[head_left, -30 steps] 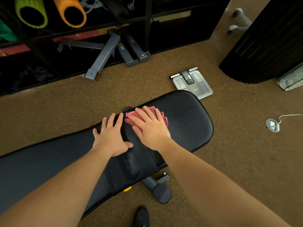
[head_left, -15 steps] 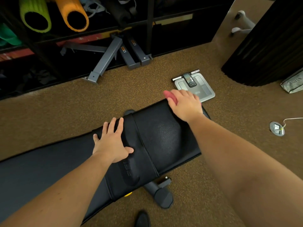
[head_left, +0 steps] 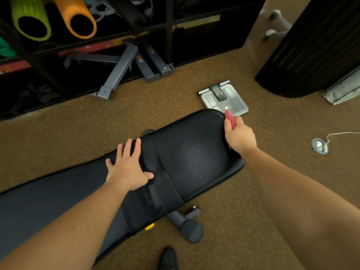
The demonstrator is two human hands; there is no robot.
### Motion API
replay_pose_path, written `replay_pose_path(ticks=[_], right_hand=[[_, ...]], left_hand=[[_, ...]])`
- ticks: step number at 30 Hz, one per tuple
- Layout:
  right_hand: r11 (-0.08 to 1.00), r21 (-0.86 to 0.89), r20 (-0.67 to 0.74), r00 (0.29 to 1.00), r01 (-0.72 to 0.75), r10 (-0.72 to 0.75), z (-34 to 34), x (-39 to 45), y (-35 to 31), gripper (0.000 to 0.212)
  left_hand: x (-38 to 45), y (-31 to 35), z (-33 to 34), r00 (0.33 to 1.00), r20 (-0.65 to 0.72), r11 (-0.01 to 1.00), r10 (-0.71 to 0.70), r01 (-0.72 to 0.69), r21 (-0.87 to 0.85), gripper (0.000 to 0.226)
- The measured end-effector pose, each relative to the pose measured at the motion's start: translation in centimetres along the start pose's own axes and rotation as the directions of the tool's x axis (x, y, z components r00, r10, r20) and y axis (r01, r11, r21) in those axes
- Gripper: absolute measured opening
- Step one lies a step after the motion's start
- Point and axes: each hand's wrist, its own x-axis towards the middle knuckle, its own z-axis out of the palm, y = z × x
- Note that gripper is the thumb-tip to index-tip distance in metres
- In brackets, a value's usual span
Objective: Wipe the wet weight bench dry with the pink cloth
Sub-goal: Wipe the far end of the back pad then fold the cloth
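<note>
- Hands: two; left hand (head_left: 130, 168) flat, fingers spread, on one black padded weight bench (head_left: 191, 158).
- Right hand (head_left: 239, 135) grips one crumpled pink cloth (head_left: 230, 118).
- Embossed bench lettering unreadable.

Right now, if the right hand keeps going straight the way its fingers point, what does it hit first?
Likely the body scale on the carpet. The right hand, gripping the pink cloth, sits at the weight bench end edge, pointing past it toward the scale. Depth is unclear; it may pass above.

dim warm light | sheen on bench (head_left: 196, 158) | wide-angle edge bending | shelves dark
</note>
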Motion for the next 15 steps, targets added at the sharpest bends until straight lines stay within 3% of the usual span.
replay_pose_path(ticks=[6, 12, 15], right_hand=[[0.956, 0.243, -0.015, 0.985, -0.162, 0.171, -0.2, -3.8, 2.3, 0.046], [0.811, 0.526, -0.034, 0.946, -0.257, 0.321, 1.3, -8.6, 3.4, 0.049], [0.803, 0.568, -0.125, 0.945, -0.182, 0.302, 3.7, -11.7, 3.3, 0.058]], left_hand=[[-0.3, 0.2, -0.2, 1.000, 0.000, 1.000, 0.001, -0.001, -0.008, 0.121], [-0.5, -0.3, -0.3, 1.000, 0.009, 1.000, 0.026, -0.026, -0.009, 0.117], [-1.2, -0.9, 0.1, 0.994, -0.050, 0.996, 0.093, -0.093, 0.018, 0.107]])
